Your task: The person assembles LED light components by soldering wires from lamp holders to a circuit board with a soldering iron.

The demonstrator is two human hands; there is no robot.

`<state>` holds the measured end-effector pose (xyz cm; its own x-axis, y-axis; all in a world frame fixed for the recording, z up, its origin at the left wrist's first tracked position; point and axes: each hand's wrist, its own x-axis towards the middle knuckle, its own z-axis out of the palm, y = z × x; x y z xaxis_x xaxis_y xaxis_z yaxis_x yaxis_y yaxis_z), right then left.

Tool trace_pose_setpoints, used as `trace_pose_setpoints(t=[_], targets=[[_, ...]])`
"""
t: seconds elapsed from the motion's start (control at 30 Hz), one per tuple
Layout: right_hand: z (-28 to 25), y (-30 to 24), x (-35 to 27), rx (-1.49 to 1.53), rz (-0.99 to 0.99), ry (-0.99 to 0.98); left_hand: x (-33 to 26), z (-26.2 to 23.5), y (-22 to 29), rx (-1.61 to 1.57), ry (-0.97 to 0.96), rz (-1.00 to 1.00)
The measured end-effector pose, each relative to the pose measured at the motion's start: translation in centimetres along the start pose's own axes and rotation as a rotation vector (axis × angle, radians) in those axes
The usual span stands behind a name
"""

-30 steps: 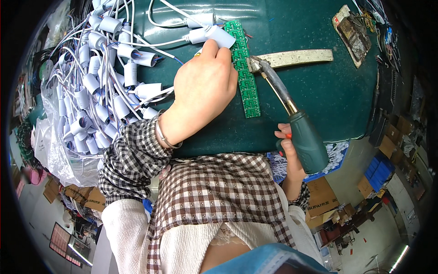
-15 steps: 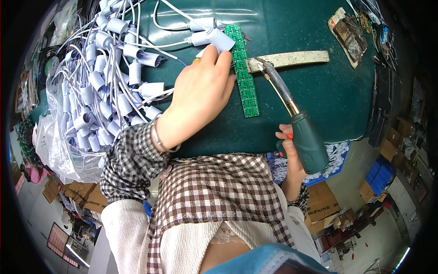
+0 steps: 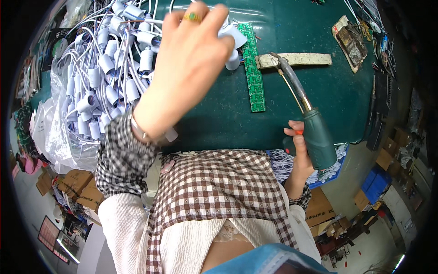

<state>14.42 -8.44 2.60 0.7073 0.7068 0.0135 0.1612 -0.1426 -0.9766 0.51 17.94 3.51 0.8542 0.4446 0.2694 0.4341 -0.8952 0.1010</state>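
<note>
Fingers of the left hand [image 3: 191, 68] are curled round a small white socket piece [image 3: 230, 39] in the upper middle of the frame, and only its white edge peeks out past the fingertips. The hand is lifted up close to the camera, so it looks very big. A gold ring with a green stone sits on one finger.

Just to the right of that hand lies a long green circuit strip [image 3: 253, 68] on the dark green table [image 3: 319, 91]. Its long side runs up and down in the frame, tilted a little. The left hand is the nearer one to it.

Lower right, the right hand [image 3: 299, 146] is shut round the green handle of a soldering iron [image 3: 303, 109]. The iron points up and to the left, and its tip rests by a pale flat bar (just beside the top of the strip).

Upper left holds a big heap of white sockets with wires [image 3: 105, 73], spilling over a clear plastic bag [image 3: 59, 137]
</note>
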Motion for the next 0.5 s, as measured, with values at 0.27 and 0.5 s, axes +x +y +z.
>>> trace_pose_setpoints(t=[0.27, 0.5], targets=[[-0.7, -0.4, -0.3, 0.082, -0.020, -0.001, -2.7, 1.7, -4.3, -0.526, 0.004, -0.256], [-0.6, -0.5, 0.2, 0.039, -0.044, 0.021, -10.5, -3.1, -3.9, -0.363, -0.366, -0.050]])
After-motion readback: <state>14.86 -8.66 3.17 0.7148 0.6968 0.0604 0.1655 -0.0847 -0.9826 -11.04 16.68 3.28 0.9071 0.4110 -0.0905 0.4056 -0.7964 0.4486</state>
